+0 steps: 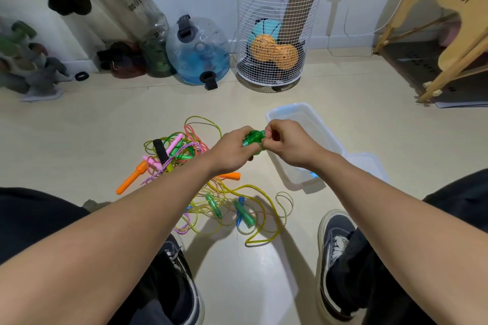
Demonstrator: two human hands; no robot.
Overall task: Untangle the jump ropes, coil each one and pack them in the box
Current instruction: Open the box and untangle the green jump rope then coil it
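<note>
Above the box (pixel 280 116), both hands' fingers (pixel 266 130) grip one coiled green rope (pixel 253 138), while the tangle (pixel 184 155) waits unsorted on the floor.

A green jump rope (pixel 253 138), wound into a tight bundle with its handles, was held above the floor beside a clear plastic box (pixel 327 137). The box sat open on the floor. Left of it lay a tangled pile of ropes (pixel 184 150), with orange, pink, green and black handles.
</note>
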